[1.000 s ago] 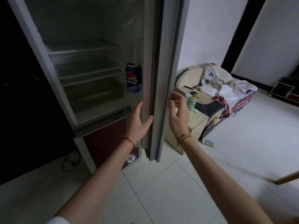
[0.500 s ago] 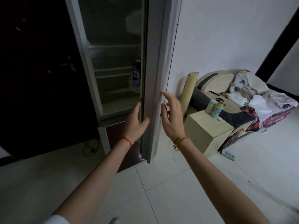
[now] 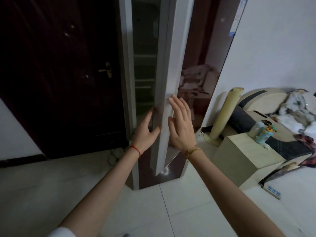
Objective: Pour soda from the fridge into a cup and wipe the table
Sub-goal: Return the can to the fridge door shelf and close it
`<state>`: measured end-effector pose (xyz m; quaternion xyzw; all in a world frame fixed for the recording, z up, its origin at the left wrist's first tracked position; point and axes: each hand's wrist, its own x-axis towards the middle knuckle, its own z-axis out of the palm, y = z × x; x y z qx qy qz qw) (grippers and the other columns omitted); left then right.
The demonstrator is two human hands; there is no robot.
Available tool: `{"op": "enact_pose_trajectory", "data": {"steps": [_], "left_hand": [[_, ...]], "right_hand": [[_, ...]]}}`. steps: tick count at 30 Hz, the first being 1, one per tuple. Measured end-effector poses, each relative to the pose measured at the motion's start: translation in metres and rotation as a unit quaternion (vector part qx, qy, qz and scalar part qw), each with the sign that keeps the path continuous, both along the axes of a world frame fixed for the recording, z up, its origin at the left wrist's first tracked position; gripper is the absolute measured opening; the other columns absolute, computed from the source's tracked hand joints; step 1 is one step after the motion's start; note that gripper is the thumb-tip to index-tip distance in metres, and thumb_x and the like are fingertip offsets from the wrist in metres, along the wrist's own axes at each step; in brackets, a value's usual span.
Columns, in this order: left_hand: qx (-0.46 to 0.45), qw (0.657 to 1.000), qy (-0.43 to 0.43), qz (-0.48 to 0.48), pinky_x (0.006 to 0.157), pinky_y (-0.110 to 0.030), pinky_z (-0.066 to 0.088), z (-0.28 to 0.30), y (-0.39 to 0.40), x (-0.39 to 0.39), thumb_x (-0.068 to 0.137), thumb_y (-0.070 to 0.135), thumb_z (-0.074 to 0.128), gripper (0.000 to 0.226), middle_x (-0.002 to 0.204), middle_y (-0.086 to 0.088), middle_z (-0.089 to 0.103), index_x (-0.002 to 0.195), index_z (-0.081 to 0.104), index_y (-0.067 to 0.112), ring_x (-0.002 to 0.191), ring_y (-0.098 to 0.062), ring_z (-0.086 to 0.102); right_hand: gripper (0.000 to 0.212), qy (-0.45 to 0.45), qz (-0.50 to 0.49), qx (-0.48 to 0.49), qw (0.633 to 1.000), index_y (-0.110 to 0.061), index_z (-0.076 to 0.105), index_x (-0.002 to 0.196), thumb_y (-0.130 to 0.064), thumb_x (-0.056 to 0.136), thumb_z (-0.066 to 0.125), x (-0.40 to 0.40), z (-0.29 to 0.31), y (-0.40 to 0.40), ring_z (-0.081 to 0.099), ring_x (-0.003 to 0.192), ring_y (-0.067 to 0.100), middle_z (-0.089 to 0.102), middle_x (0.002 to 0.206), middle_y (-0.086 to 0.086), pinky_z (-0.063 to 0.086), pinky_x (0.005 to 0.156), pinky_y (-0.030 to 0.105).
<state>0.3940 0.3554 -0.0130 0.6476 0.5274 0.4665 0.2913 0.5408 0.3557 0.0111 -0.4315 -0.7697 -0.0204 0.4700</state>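
A dark door (image 3: 59,74) stands left; right, a rolled mat (image 3: 224,115) leans near what seems a sofa (image 3: 266,100).

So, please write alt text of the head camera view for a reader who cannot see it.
Two bare hands rest flat on the edge of a nearly closed fridge door: the left hand on its inner side, the right hand on its outer side. A dark wooden door stands to the left.

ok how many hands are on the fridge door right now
2. The left hand rests on the inner edge of the fridge door; the right hand lies flat on its outer face. Neither hand is hidden.
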Motion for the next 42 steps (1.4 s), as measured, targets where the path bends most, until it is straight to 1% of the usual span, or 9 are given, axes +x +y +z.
{"op": "enact_pose_trajectory", "data": {"steps": [3,11,16,19,26,32,35,38,42], "left_hand": [[0.004,1.0,0.01,0.003,0.113,-0.036,0.036,-0.001,0.026,-0.026,0.092,0.033,0.061,0.068,0.155,0.007,0.034,0.151,0.028,0.029,0.141,-0.011,0.033],[0.021,0.999,0.024,0.001,0.115,-0.03,0.03,-0.001,0.091,-0.081,0.093,0.027,0.061,0.065,0.155,0.005,0.034,0.151,0.03,0.025,0.143,-0.009,0.03],[0.034,0.999,0.042,-0.004,0.111,-0.02,0.028,-0.002,0.122,-0.108,0.093,0.024,0.062,0.062,0.153,0.005,0.037,0.149,0.036,0.021,0.135,0.003,0.03],[0.029,0.998,0.049,-0.011,0.114,-0.025,0.03,-0.006,0.139,-0.123,0.093,0.023,0.062,0.061,0.152,0.003,0.039,0.148,0.037,0.019,0.139,-0.006,0.033],[0.022,0.999,0.043,-0.017,0.106,-0.012,0.023,-0.006,0.167,-0.145,0.095,0.018,0.06,0.062,0.142,0.015,0.035,0.15,0.031,0.018,0.129,0.007,0.024],[0.013,0.999,0.052,-0.01,0.11,-0.018,0.023,-0.008,0.188,-0.153,0.095,0.018,0.06,0.066,0.156,0.005,0.031,0.152,0.027,0.021,0.141,-0.003,0.025],[0.014,0.999,0.051,-0.004,0.111,-0.017,0.022,-0.01,0.194,-0.155,0.095,0.016,0.06,0.067,0.155,0.006,0.032,0.153,0.026,0.02,0.136,0.003,0.023],[0.012,0.999,0.048,0.0,0.114,-0.022,0.024,-0.013,0.199,-0.157,0.094,0.016,0.061,0.069,0.158,0.004,0.029,0.153,0.025,0.02,0.142,-0.003,0.024],[0.02,0.998,0.06,0.007,0.117,-0.026,0.024,-0.016,0.205,-0.161,0.094,0.016,0.061,0.069,0.158,0.005,0.029,0.153,0.026,0.021,0.139,0.001,0.022]], "right_hand": [[0.056,-0.023,0.007,0.012,1.0,-0.007,0.032,0.148,-0.006,0.094,0.048,-0.023,-0.001,0.024,0.015,0.148,0.023,0.027,0.157,0.007,0.02,0.12,0.044],[0.061,-0.046,0.005,0.003,0.999,-0.009,0.025,0.15,-0.006,0.094,0.048,-0.078,0.002,0.086,0.005,0.15,0.022,0.014,0.161,0.006,0.012,0.123,0.037],[0.063,-0.055,-0.005,-0.013,0.998,-0.012,0.02,0.152,-0.008,0.096,0.046,-0.109,0.0,0.119,0.0,0.15,0.021,0.008,0.162,0.004,0.013,0.123,0.04],[0.063,-0.057,-0.008,-0.014,0.998,-0.012,0.019,0.152,-0.007,0.096,0.046,-0.126,-0.001,0.139,-0.002,0.15,0.021,0.006,0.162,0.004,0.014,0.122,0.042],[0.062,-0.065,-0.014,-0.034,0.997,-0.013,0.016,0.153,-0.009,0.097,0.042,-0.151,-0.002,0.175,-0.005,0.15,0.02,0.003,0.163,0.002,0.015,0.122,0.043],[0.062,-0.103,-0.024,-0.042,0.994,-0.015,0.011,0.154,-0.012,0.098,0.039,-0.156,-0.002,0.199,-0.007,0.15,0.02,-0.001,0.163,0.001,0.012,0.122,0.041],[0.063,-0.12,-0.025,-0.044,0.991,-0.015,0.01,0.154,-0.013,0.098,0.039,-0.158,-0.001,0.208,-0.008,0.15,0.019,-0.002,0.163,0.001,0.014,0.122,0.042],[0.063,-0.125,-0.025,-0.056,0.99,-0.017,0.01,0.154,-0.016,0.098,0.039,-0.16,0.001,0.217,-0.008,0.15,0.017,-0.003,0.163,-0.002,0.016,0.121,0.044],[0.062,-0.114,-0.015,-0.065,0.991,-0.017,0.012,0.154,-0.017,0.098,0.04,-0.161,0.002,0.221,-0.008,0.15,0.016,-0.003,0.163,-0.003,0.017,0.121,0.045]]}}
